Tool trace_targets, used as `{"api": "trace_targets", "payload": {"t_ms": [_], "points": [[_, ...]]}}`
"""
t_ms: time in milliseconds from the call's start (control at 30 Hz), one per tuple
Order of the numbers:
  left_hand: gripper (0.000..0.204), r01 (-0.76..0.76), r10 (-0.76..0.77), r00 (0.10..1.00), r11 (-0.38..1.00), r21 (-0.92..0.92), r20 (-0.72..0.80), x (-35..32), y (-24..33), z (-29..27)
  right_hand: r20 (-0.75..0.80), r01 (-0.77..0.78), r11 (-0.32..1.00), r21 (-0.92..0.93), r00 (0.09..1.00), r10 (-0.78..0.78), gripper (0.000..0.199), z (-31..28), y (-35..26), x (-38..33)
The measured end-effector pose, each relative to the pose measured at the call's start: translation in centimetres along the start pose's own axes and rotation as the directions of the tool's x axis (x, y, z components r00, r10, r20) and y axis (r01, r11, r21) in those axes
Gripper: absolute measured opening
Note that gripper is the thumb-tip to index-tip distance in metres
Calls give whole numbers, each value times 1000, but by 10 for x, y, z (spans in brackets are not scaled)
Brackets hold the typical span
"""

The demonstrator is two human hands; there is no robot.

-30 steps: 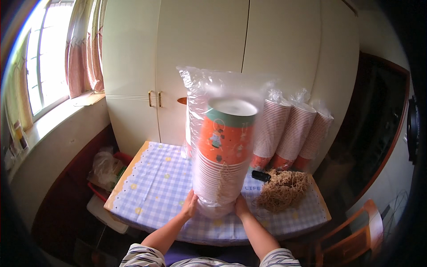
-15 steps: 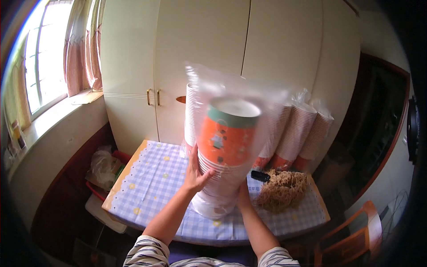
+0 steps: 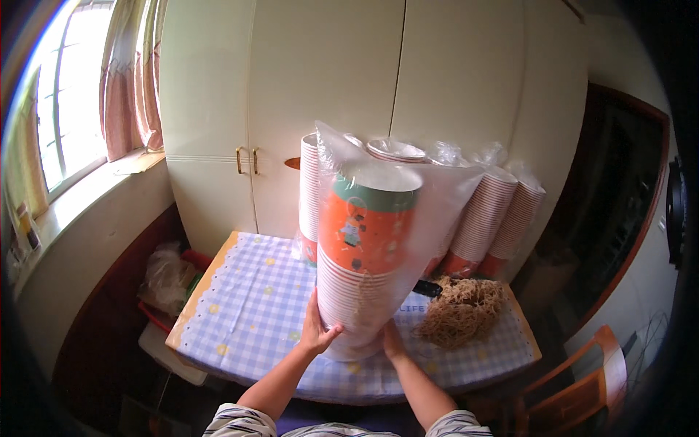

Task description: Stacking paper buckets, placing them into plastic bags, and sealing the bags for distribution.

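Note:
A tall stack of nested paper cups (image 3: 373, 237) stands upright near the table's front edge. Its top cup is orange with a green rim band and a small cartoon figure, while white rims line the part below. A clear plastic bag (image 3: 442, 200) surrounds the stack, its loose open end spreading above and to the right. My left hand (image 3: 316, 329) grips the lower left side, thumb across the front. Low on the right side, my right hand (image 3: 393, 342) holds the same stack, with its fingertips partly hidden behind it.
Several more bagged cup stacks (image 3: 486, 211) stand along the back of the table. A bundle of tan raffia-like strings (image 3: 463, 312) lies to the right beside a black object (image 3: 427, 288). The tablecloth (image 3: 251, 306) is blue checked. A wooden chair (image 3: 582, 379) stands at the right.
Both hands have moved down the sides of the stack toward its base. The bag's top has settled lower, and the stack has shifted slightly left.

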State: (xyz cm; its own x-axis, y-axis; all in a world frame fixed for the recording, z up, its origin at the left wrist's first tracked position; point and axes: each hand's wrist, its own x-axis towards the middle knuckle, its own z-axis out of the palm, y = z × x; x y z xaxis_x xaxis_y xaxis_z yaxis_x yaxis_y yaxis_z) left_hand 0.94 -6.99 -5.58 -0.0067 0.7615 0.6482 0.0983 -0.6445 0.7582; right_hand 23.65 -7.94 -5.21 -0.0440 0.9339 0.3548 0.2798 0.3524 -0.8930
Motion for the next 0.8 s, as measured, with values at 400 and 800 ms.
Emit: {"api": "trace_targets", "payload": {"t_ms": [400,800], "points": [[83,312,-348,930,919,240,123,-48,-5,-25,200,670,267,-692,534,-821,49,-54,-326,57],[68,612,-629,753,777,-147,-193,-79,5,-31,81,468,343,-815,677,-732,47,-93,-284,95]]}}
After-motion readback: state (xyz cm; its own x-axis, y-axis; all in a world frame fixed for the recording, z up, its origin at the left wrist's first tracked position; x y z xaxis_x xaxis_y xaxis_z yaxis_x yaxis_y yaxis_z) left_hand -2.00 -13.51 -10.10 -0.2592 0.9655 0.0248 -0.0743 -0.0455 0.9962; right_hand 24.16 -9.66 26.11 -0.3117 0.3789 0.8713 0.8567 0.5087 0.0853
